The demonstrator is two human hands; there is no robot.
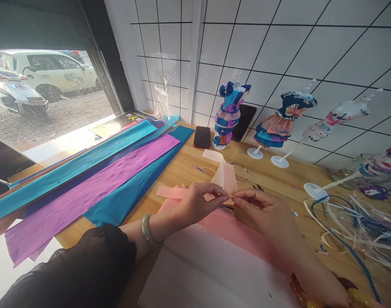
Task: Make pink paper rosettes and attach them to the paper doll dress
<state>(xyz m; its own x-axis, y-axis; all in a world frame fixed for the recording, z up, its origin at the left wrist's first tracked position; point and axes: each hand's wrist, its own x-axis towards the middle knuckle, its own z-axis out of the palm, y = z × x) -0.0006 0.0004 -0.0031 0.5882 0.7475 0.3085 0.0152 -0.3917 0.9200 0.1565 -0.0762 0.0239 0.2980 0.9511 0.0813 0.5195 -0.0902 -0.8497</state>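
A strip of light pink crepe paper [229,175] stands up from between my two hands, creased along its length. My left hand [202,199], with a green bangle at the wrist, pinches its lower edge between thumb and finger. Right beside it, fingertips almost touching, my right hand [259,205] pinches the same edge. Below the hands, a larger pink paper sheet [247,235] lies over a white sheet [189,265]. More pink paper [170,192] sticks out to the left of my left hand. Dark scissor-like tips [258,187] show just behind my right hand.
Long purple [96,192], turquoise [76,160] and dark blue paper [134,188] strips lie on the left by the window. Small dress forms [227,111] in paper outfits stand along the tiled wall, near a phone [202,137]. Tangled ribbons [352,226] lie at right.
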